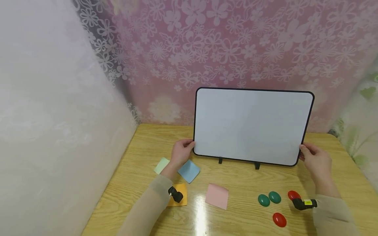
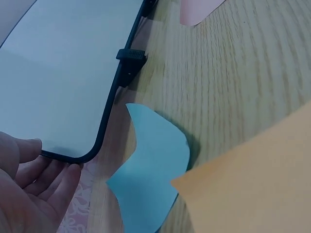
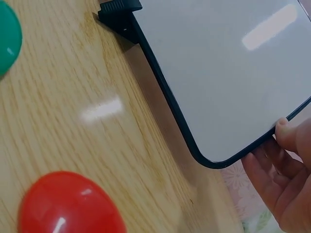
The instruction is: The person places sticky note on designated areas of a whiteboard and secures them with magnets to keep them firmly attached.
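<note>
A white board (image 1: 252,126) with a black frame stands upright on its two small black feet on the wooden table (image 1: 242,183). My left hand (image 1: 186,148) grips its lower left corner; in the left wrist view the thumb lies on the front of the frame with the fingers (image 2: 46,187) behind the board (image 2: 58,73). My right hand (image 1: 305,153) grips the lower right corner the same way, thumb in front and fingers (image 3: 272,179) behind the board (image 3: 228,73).
Sticky notes lie in front of the board: green (image 1: 161,165), blue (image 1: 189,171), orange (image 1: 178,195) and pink (image 1: 217,195). Two green magnets (image 1: 269,198) and two red ones (image 1: 293,195) (image 1: 279,219) lie at the front right. Curtains hang behind and to the left.
</note>
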The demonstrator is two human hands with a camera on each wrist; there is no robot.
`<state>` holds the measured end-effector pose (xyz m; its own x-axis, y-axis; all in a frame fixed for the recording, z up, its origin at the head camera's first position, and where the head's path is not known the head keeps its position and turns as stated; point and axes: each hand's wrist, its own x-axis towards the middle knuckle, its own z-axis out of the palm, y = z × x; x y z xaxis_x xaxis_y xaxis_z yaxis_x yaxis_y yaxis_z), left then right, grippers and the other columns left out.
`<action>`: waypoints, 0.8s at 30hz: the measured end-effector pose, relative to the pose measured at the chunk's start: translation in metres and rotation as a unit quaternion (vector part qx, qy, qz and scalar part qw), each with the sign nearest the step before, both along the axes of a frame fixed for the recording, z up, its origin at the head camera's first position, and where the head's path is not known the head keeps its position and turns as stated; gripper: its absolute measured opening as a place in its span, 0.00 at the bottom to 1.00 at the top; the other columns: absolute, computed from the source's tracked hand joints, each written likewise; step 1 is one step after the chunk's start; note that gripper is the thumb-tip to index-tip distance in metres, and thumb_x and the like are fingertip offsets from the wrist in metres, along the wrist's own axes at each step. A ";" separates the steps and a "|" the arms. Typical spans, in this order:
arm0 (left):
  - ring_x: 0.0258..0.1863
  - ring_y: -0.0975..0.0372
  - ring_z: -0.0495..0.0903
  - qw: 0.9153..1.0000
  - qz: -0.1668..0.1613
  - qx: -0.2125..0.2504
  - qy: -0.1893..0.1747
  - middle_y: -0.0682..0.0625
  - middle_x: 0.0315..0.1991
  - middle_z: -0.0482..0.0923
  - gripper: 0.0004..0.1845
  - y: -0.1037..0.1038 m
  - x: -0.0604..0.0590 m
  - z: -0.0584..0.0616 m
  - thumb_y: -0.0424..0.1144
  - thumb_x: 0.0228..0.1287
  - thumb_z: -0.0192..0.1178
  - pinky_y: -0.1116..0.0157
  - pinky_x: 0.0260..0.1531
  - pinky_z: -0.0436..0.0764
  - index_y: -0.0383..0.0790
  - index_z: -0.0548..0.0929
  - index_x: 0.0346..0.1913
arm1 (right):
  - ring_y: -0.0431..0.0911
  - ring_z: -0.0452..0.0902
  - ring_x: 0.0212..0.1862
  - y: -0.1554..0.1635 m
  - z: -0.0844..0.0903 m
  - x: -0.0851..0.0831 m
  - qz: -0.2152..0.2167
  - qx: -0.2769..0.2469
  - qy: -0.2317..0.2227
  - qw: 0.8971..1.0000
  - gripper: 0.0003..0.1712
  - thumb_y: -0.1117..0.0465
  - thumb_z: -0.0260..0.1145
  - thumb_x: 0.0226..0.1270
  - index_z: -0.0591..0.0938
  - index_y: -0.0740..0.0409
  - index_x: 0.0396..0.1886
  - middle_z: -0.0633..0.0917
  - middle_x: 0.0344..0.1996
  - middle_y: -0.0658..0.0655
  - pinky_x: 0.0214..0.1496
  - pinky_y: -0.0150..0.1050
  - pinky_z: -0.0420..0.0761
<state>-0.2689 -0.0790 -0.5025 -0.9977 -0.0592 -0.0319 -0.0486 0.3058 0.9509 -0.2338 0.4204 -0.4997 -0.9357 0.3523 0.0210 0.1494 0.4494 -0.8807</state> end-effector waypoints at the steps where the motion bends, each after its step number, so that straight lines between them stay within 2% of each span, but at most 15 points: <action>1: 0.51 0.55 0.85 1.000 -0.005 -0.005 0.001 0.43 0.55 0.88 0.18 0.000 0.002 0.002 0.42 0.78 0.66 0.61 0.47 0.87 0.35 0.88 0.62 | 0.21 0.78 0.34 0.000 0.000 0.000 0.001 0.001 -0.004 1.000 0.32 0.54 0.55 0.88 0.71 0.74 0.76 0.83 0.46 0.46 0.38 0.24 0.84; 5: 0.59 0.50 0.84 0.999 -0.028 -0.009 0.014 0.40 0.63 0.84 0.23 0.003 0.009 0.004 0.42 0.79 0.65 0.57 0.53 0.85 0.32 0.82 0.69 | 0.20 0.77 0.36 0.001 0.001 0.002 0.013 0.008 -0.011 1.000 0.33 0.52 0.55 0.88 0.69 0.73 0.78 0.80 0.59 0.67 0.39 0.24 0.84; 9: 0.70 0.44 0.76 0.999 -0.041 -0.008 0.033 0.37 0.73 0.74 0.30 0.005 0.018 0.003 0.42 0.79 0.64 0.51 0.63 0.81 0.32 0.74 0.76 | 0.19 0.76 0.37 0.000 0.000 0.005 0.035 0.028 -0.013 0.999 0.36 0.49 0.54 0.88 0.67 0.72 0.79 0.76 0.65 0.75 0.39 0.24 0.84; 14: 0.73 0.40 0.69 0.998 -0.038 -0.013 0.052 0.37 0.77 0.67 0.33 0.008 0.032 0.002 0.43 0.78 0.65 0.45 0.68 0.75 0.36 0.70 0.79 | 0.19 0.75 0.37 0.003 0.002 0.012 0.076 0.068 -0.010 0.995 0.39 0.47 0.54 0.88 0.62 0.72 0.81 0.74 0.66 0.82 0.37 0.24 0.84; 16: 0.74 0.41 0.68 0.998 -0.041 -0.012 0.056 0.38 0.77 0.66 0.32 0.009 0.037 0.002 0.43 0.78 0.65 0.46 0.71 0.72 0.37 0.71 0.79 | 0.28 0.82 0.38 0.004 0.004 0.017 0.094 0.093 -0.015 0.991 0.41 0.46 0.55 0.87 0.61 0.73 0.82 0.74 0.65 0.83 0.35 0.24 0.83; 19: 0.76 0.43 0.67 0.996 -0.054 -0.019 0.064 0.39 0.77 0.66 0.31 0.009 0.045 0.002 0.42 0.78 0.64 0.47 0.72 0.70 0.38 0.71 0.78 | 0.53 0.90 0.44 0.005 0.006 0.023 0.116 0.132 -0.037 0.984 0.43 0.44 0.54 0.87 0.57 0.72 0.83 0.73 0.66 0.85 0.32 0.24 0.79; 21: 0.76 0.45 0.66 0.995 -0.065 -0.027 0.072 0.39 0.77 0.67 0.30 0.009 0.050 -0.001 0.41 0.79 0.64 0.47 0.73 0.70 0.38 0.72 0.78 | 0.69 0.87 0.51 0.005 0.007 0.026 0.127 0.153 -0.048 0.979 0.45 0.42 0.53 0.87 0.56 0.72 0.84 0.73 0.66 0.85 0.32 0.26 0.78; 22: 0.76 0.45 0.66 0.994 -0.070 -0.033 0.078 0.39 0.76 0.67 0.30 0.009 0.052 -0.003 0.41 0.79 0.64 0.47 0.72 0.71 0.37 0.72 0.78 | 0.74 0.84 0.54 0.005 0.007 0.028 0.131 0.160 -0.051 0.977 0.45 0.42 0.53 0.87 0.55 0.72 0.84 0.72 0.66 0.85 0.33 0.29 0.80; 24: 0.75 0.45 0.68 0.992 -0.079 -0.041 0.091 0.38 0.75 0.68 0.30 0.010 0.056 -0.007 0.40 0.78 0.64 0.47 0.72 0.71 0.36 0.73 0.77 | 0.76 0.82 0.56 0.005 0.007 0.031 0.137 0.172 -0.052 0.974 0.45 0.42 0.54 0.87 0.56 0.72 0.84 0.73 0.66 0.85 0.37 0.40 0.86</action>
<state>-0.2126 -0.0694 -0.5092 -0.9835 0.1032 0.1484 0.1765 0.3726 0.9111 -0.2028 0.4251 -0.4930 -0.9969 0.0779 -0.0067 0.0631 0.7508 -0.6575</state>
